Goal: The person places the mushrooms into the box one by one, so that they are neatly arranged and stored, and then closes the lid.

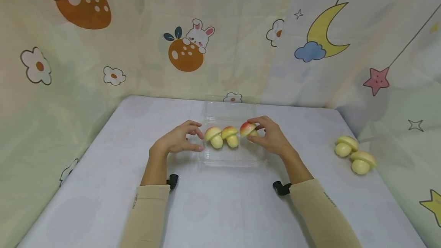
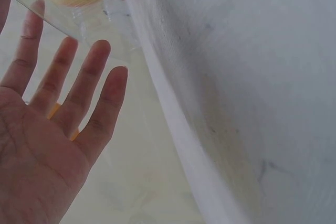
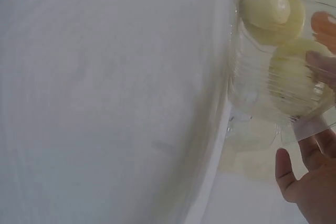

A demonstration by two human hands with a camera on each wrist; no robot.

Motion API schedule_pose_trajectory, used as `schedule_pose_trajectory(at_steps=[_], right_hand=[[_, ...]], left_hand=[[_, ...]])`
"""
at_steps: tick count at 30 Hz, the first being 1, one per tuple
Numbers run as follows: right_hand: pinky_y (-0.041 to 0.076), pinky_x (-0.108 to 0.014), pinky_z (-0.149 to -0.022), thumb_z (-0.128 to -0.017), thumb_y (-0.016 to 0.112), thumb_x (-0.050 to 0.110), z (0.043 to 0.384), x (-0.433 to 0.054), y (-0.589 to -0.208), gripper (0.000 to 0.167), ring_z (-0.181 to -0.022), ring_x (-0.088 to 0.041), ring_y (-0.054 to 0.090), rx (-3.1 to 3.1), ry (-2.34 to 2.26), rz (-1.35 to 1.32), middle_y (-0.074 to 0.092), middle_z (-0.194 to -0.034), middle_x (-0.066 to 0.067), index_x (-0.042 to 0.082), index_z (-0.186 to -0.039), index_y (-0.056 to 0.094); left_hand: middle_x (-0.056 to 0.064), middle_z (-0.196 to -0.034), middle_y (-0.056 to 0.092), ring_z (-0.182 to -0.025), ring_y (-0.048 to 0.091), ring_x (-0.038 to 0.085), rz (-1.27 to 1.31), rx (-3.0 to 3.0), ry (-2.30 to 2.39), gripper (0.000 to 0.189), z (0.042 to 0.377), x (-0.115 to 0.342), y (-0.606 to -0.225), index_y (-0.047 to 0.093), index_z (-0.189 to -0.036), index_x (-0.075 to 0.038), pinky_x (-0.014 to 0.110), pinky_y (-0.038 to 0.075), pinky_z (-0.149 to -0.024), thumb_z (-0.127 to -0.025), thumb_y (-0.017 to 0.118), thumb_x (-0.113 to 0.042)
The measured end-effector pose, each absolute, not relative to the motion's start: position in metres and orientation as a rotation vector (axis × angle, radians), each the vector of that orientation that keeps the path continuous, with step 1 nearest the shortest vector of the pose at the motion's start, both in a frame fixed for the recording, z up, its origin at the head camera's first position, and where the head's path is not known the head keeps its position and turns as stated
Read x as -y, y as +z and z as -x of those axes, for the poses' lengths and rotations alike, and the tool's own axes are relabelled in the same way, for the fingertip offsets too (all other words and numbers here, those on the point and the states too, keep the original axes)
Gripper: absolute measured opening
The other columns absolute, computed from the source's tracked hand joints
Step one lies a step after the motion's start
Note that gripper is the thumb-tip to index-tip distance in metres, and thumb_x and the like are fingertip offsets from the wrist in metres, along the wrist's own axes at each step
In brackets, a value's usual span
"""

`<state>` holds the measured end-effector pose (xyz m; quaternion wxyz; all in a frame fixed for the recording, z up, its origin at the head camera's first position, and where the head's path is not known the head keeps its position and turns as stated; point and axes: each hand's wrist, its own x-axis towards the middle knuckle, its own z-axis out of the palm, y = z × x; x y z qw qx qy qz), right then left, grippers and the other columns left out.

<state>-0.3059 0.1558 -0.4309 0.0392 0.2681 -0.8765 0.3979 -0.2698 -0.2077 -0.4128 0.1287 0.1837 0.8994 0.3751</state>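
Observation:
A clear plastic box [image 1: 234, 158] lies on the table with its lid [image 1: 229, 111] folded back. Inside, a left toy mushroom [image 1: 215, 138] and a middle one [image 1: 231, 137] stand side by side, their yellow caps tinged red. Toward the box's right side, my right hand [image 1: 270, 137] pinches a third toy mushroom [image 1: 246, 129], redder on its cap, between thumb and fingers. My left hand [image 1: 180, 137] is at the left wall, fingers spread and holding nothing. In the left wrist view, those fingertips [image 2: 100, 51] overlap the box's transparent edge.
Two more toy mushrooms, a rear one [image 1: 346, 146] and a front one [image 1: 363, 162], lie near the right edge of the white-covered table [image 1: 220, 209]. A printed curtain [image 1: 237, 49] hangs behind the table and along both sides.

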Motion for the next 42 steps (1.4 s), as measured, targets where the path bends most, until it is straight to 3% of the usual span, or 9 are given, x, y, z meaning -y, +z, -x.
schedule_pose_trajectory(at_steps=[15,21,31,42], right_hand=[[0.053,-0.053,-0.094,-0.083,0.086,0.012,0.307,-0.143,-0.437,0.048,-0.112,-0.038,0.06,2.771,1.052,-0.809,0.063,-0.123,-0.01,0.011,-0.127,0.067],[0.046,-0.053,-0.099,-0.084,0.085,0.013,0.307,-0.141,-0.437,0.048,-0.115,-0.039,0.055,2.777,0.96,-0.815,0.063,-0.125,-0.015,0.008,-0.127,0.066],[0.042,-0.057,-0.107,-0.089,0.081,0.017,0.306,-0.138,-0.437,0.048,-0.124,-0.042,0.05,2.777,0.948,-0.834,0.06,-0.13,-0.018,0.004,-0.131,0.064],[0.04,-0.059,-0.11,-0.093,0.078,0.021,0.299,-0.144,-0.431,0.052,-0.132,-0.039,0.046,2.809,1.007,-0.847,0.056,-0.139,-0.015,0.009,-0.14,0.059]], left_hand=[[0.005,-0.16,0.039,-0.139,0.048,0.032,-0.535,-2.617,1.091,0.04,0.27,0.207,-0.412,0.073,-0.113,-0.013,0.055,0.044,-0.11,-0.083,0.088,-0.035],[0.004,-0.16,0.038,-0.139,0.047,0.031,-0.512,-2.613,1.093,0.039,0.27,0.206,-0.411,0.073,-0.113,-0.012,0.055,0.043,-0.112,-0.083,0.088,-0.033],[0.0,-0.16,0.038,-0.141,0.046,0.029,-0.478,-2.605,1.099,0.042,0.27,0.205,-0.41,0.073,-0.114,-0.012,0.054,0.043,-0.113,-0.082,0.089,-0.034],[0.003,-0.16,0.039,-0.139,0.048,0.031,-0.506,-2.614,1.088,0.042,0.269,0.206,-0.41,0.073,-0.113,-0.013,0.055,0.043,-0.112,-0.082,0.089,-0.035]])
